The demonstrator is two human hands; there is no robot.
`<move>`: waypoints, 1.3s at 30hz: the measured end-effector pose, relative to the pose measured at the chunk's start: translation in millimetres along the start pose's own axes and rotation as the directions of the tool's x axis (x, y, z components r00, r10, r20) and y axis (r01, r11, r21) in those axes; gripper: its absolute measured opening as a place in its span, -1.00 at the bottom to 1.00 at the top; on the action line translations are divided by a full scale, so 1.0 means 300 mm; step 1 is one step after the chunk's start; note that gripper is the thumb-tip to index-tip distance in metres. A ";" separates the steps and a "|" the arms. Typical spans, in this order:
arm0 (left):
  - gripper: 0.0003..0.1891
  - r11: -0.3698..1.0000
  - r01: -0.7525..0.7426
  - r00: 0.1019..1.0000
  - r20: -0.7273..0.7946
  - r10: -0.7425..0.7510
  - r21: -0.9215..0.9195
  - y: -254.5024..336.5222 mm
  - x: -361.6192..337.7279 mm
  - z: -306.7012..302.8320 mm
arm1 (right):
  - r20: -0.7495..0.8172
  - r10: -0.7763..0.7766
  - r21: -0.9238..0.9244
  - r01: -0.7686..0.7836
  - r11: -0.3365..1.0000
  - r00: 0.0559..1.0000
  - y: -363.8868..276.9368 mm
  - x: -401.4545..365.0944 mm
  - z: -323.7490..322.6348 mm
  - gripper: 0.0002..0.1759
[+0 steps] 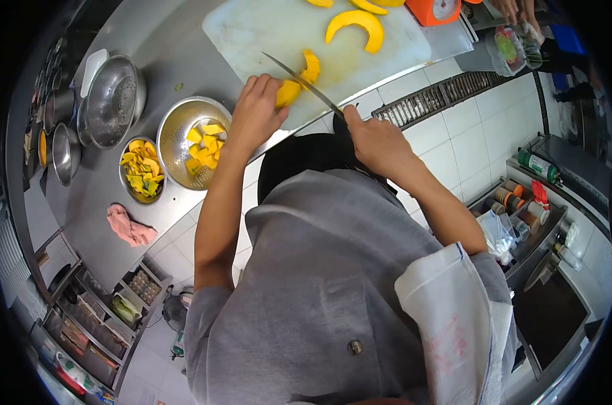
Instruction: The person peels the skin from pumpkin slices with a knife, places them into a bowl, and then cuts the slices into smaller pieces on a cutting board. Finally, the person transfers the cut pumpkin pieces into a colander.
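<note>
On the white cutting board (400, 47), my left hand (257, 111) presses its curled fingers on a piece of pumpkin (289, 93). My right hand (377, 142) is wrapped round the handle of a knife (313, 88), whose long blade points up and to the left. The blade lies across the yellow pumpkin, between the held piece and a curved slice (311, 66) beyond it. A larger crescent of pumpkin (360, 28) rests farther up the board, with more slices at the top edge. Left of my left hand, a perforated steel colander (174, 145) contains yellow pumpkin chunks (205, 145).
A small steel bowl (159, 192) of peels and scraps stands beside the colander. Larger metal bowls (117, 101) and a pink cloth (130, 226) lie on the steel counter. An orange scale (427, 12) sits at the board's far right. Another person's hands (515, 10) show at top right.
</note>
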State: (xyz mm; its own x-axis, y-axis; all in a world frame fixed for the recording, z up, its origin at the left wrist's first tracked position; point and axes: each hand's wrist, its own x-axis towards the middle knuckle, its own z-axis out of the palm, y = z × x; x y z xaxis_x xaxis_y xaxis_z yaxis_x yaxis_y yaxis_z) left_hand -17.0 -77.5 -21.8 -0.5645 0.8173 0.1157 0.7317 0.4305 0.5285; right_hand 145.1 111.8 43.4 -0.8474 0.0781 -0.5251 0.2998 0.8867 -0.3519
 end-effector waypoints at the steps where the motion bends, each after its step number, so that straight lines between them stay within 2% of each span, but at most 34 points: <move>1: -0.55 1.000 0.017 1.000 -0.001 -0.017 0.020 0.017 0.006 0.005 | 0.011 -0.008 -0.033 0.009 0.999 1.000 -0.008 -0.020 -0.026 -0.67; 5: -0.55 0.992 0.074 0.997 -0.023 -0.072 0.098 0.051 0.007 0.034 | 0.056 -0.015 -0.100 0.021 0.995 0.998 -0.022 -0.073 -0.053 -0.73; 8: -0.55 0.993 0.091 0.995 -0.038 -0.089 0.073 0.053 0.001 0.040 | 0.044 -0.029 -0.086 0.033 0.996 0.999 -0.028 -0.070 -0.031 -0.77; 14: -0.55 0.997 0.079 0.996 -0.045 -0.080 -0.008 0.043 -0.010 0.012 | -0.095 -0.058 0.036 0.061 0.997 0.994 0.007 0.088 0.125 -0.73; 19: -0.59 0.995 0.091 0.992 -0.088 -0.094 -0.032 0.025 -0.025 0.025 | -0.018 0.005 -0.009 -0.006 1.000 1.000 -0.022 0.080 0.028 -0.62; 21: -0.60 0.992 0.119 0.987 -0.105 -0.123 -0.051 0.042 -0.027 0.039 | -0.024 -0.023 -0.055 0.022 0.998 0.999 -0.034 0.025 -0.029 -0.64; 23: -0.61 0.989 0.147 0.984 -0.103 -0.145 0.011 0.059 -0.017 0.042 | -0.031 -0.045 -0.104 0.042 0.994 0.999 -0.038 -0.017 -0.059 -0.65; 25: -0.61 0.989 0.145 0.984 -0.102 -0.142 0.015 0.061 -0.015 0.045 | 0.081 -0.011 -0.129 0.022 0.991 0.997 -0.042 -0.038 -0.068 -0.69; 26: -0.61 0.989 0.143 0.985 -0.103 -0.139 0.027 0.059 -0.016 0.047 | 0.089 -0.011 -0.133 0.023 0.991 0.996 -0.042 -0.036 -0.060 -0.69; 31: -0.61 0.989 0.146 0.984 -0.101 -0.146 -0.008 0.047 -0.020 0.052 | -0.065 -0.052 -0.060 0.048 0.997 0.997 -0.033 0.074 0.093 -0.71; 36: -0.62 0.997 0.080 0.987 -0.138 -0.081 -0.016 0.038 -0.038 0.017 | -0.070 -0.047 -0.037 0.044 0.998 0.996 -0.036 0.131 0.092 -0.67; 39: -0.62 0.990 0.143 0.983 -0.117 -0.142 -0.006 0.033 -0.061 0.032 | -0.029 -0.043 -0.063 0.041 0.997 0.999 -0.056 0.075 0.018 -0.65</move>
State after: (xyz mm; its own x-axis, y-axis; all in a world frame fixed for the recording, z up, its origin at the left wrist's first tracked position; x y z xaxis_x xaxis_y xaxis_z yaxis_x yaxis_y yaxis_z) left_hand 4.2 -84.4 -26.6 -0.7038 0.6970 0.1373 0.6414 0.5404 0.5446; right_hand 123.4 96.1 33.4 -0.8716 0.0530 -0.4873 0.2368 0.9160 -0.3239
